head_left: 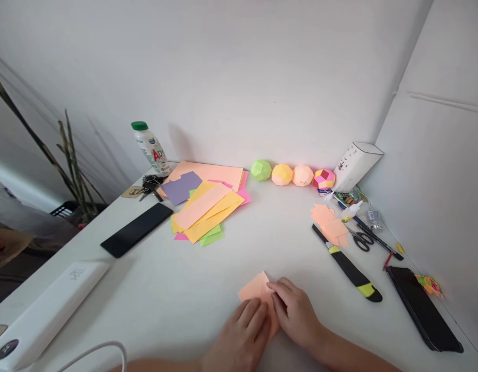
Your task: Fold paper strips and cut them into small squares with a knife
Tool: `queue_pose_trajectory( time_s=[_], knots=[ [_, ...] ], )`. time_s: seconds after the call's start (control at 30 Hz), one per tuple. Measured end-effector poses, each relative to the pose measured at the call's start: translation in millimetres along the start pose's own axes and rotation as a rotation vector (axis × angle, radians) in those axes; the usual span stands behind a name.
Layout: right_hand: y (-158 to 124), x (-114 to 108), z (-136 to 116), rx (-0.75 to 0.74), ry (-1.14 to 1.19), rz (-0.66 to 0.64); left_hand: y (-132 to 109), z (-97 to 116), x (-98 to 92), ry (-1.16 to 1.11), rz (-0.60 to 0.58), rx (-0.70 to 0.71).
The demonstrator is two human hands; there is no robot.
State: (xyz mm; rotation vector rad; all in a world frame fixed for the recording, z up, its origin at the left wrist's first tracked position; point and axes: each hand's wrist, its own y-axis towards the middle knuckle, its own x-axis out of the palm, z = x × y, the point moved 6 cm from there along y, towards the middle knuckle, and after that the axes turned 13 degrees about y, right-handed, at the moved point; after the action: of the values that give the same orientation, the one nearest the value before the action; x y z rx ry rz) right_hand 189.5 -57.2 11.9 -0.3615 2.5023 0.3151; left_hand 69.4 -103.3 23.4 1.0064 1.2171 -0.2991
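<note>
A small peach-coloured piece of paper lies on the white table near its front, partly covered by both hands. My left hand presses it down from the left, with the fingers bent together over its middle. From the right, my right hand grips the paper's right edge, thumb and forefinger at the upper corner. A fold seems to run through the sheet, but the fingers hide most of it. To the right lie a stack of peach paper pieces, a black and yellow-green utility knife and black-handled scissors.
Coloured paper strips are heaped at the back left, near a bottle, keys and a black slab. Several paper balls line the wall. A white device sits left; a phone lies right, beyond a glue bottle.
</note>
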Motion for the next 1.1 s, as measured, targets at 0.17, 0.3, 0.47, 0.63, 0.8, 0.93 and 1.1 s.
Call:
queue_pose_trajectory(
  time_s=[0.17, 0.3, 0.47, 0.63, 0.8, 0.93, 1.1],
  knots=[
    [1.4, 3.5, -11.3, -0.096, -0.124, -0.013, -5.5, 3.4, 5.9, 0.154, -0.155, 0.012],
    [3.2, 4.2, -18.6, -0.123, -0.184, -0.027, -5.8, 1.6, 5.8, 0.173, -0.210, 0.027],
    [3.4, -3.7, -17.7, -0.145, -0.327, 0.025, -4.3, -4.4, 4.9, 0.156, -0.185, -0.010],
    [2.0, -10.8, -15.2, -0.184, -0.372, 0.076, -1.3, -12.4, 0.9, 0.149, -0.129, -0.068],
    [3.0, -13.4, -13.9, -0.129, -0.287, 0.018, -2.5, -10.1, -0.5, 0.215, -0.110, -0.026],
    [3.8, -14.2, -11.7, -0.093, -0.257, -0.012, -5.8, -6.6, 0.3, 0.235, -0.126, -0.003],
    [5.6, -12.4, -10.7, -0.098, -0.273, -0.023, -4.6, -6.8, -1.0, 0.214, -0.110, -0.017]
  ],
)
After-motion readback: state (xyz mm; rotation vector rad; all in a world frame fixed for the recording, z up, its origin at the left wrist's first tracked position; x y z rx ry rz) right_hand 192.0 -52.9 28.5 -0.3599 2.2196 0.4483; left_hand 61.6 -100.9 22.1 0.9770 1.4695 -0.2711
